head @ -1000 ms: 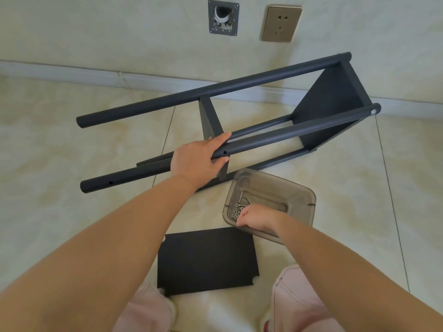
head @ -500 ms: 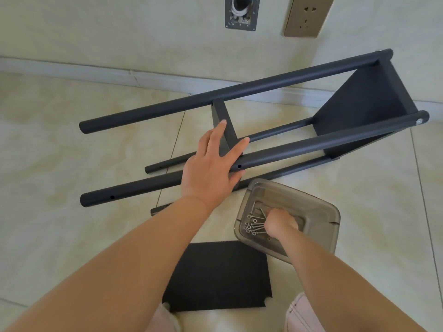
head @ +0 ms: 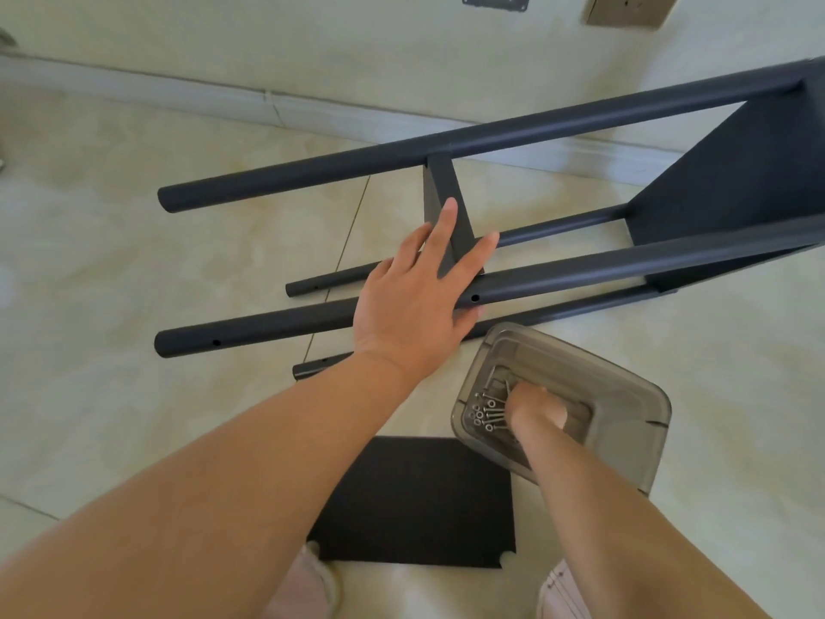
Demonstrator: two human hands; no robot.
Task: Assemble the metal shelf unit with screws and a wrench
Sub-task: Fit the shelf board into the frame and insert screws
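change: left hand [head: 415,301] has gone from gripping the shelf frame's [head: 580,274] near tube to resting flat on it, fingers spread | right hand [head: 538,411] dug deeper into tub [head: 625,395], fingers curled among screws [head: 486,415], grasp unclear | frame on its side, far of tub | loose panel [head: 415,502] near | next: likely a screw comes out

No readable text, labels, brands or numbers anywhere in view.
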